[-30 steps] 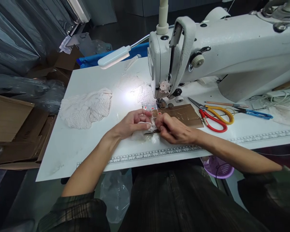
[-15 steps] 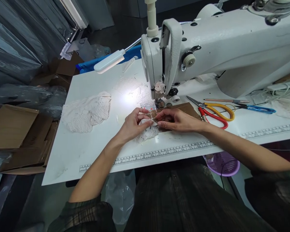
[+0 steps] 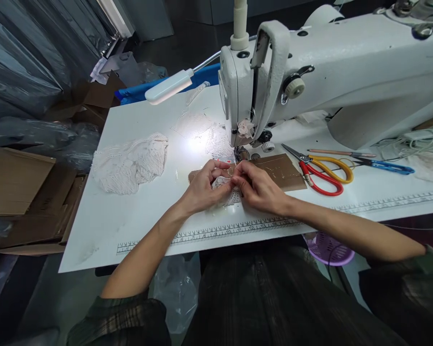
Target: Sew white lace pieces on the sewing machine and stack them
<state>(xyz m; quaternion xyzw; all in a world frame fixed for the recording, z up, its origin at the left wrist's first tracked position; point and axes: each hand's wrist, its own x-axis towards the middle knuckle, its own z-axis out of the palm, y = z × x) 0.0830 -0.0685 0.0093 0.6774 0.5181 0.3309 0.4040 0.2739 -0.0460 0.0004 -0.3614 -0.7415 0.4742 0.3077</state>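
Just in front of the sewing machine (image 3: 234,96), both hands meet over a small piece of white lace (image 3: 233,197). My left hand (image 3: 207,187) pinches the lace from the left, thumb pointing right. Against it, my right hand (image 3: 256,186) has its thumb and fingers pressed together on the lace's upper edge. The fingertips of the two hands nearly touch. Beneath and behind them lies a brown plate (image 3: 283,170), beside the presser foot. More lace (image 3: 218,139) lies flat under the lamp's light, behind the hands.
A lace pile (image 3: 132,163) sits on the left of the white table (image 3: 90,226). To the right are red-and-yellow scissors (image 3: 321,173), a pencil (image 3: 341,153) and blue-handled snips (image 3: 389,166). A lamp (image 3: 169,87) hangs behind. A printed ruler (image 3: 216,233) runs along the front edge.
My right hand has closed in toward my left hand, its fingers now pinched together at the lace. The view has shifted slightly, and more of the brown plate shows.
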